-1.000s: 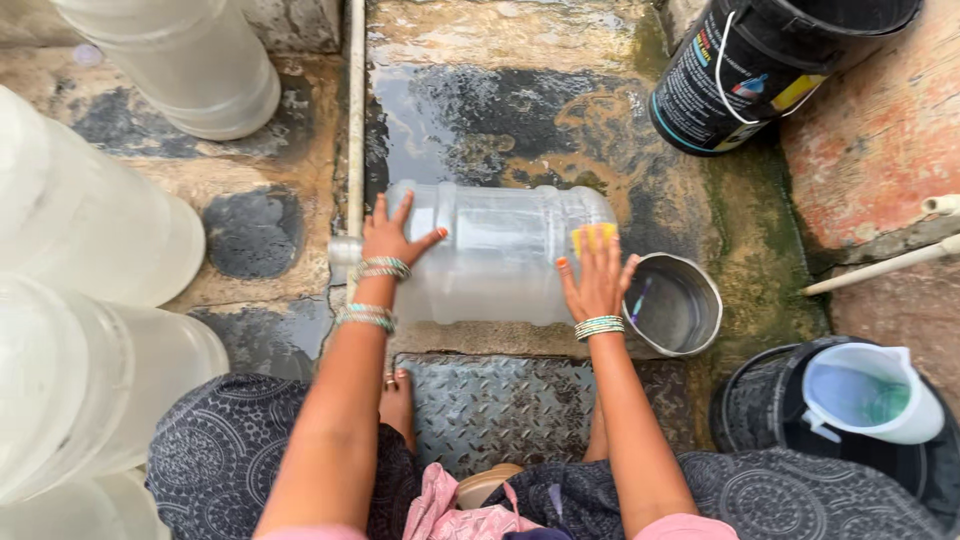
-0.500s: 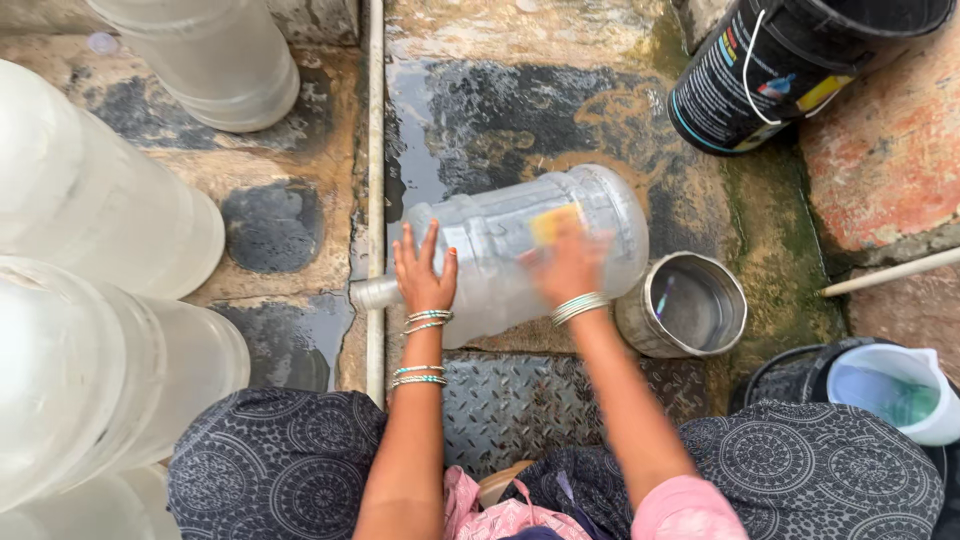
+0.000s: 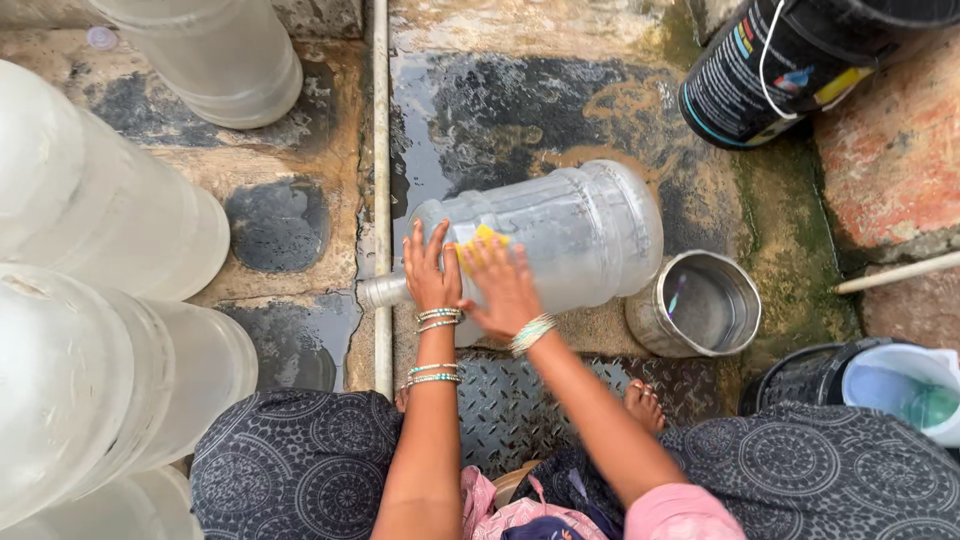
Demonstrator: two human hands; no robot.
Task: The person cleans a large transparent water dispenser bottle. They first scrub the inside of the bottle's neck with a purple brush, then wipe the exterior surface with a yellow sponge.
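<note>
A large clear plastic water jar (image 3: 570, 235) lies on its side on the wet stone floor, its neck pointing left. My left hand (image 3: 430, 270) rests flat on the jar's shoulder near the neck, fingers spread. My right hand (image 3: 503, 285) presses a yellow sponge (image 3: 483, 238) against the jar's side just right of the left hand. Both wrists wear bangles.
A steel pot (image 3: 700, 303) with water stands right of the jar. A black bucket (image 3: 770, 70) is at the upper right, a mug in a dark tub (image 3: 890, 385) at the lower right. Several clear jars (image 3: 110, 230) crowd the left. A thin pipe (image 3: 380, 150) runs down the floor.
My right hand has slid the sponge leftward along the jar, from its base end to beside the left hand. The jar has tilted slightly, base end raised away.
</note>
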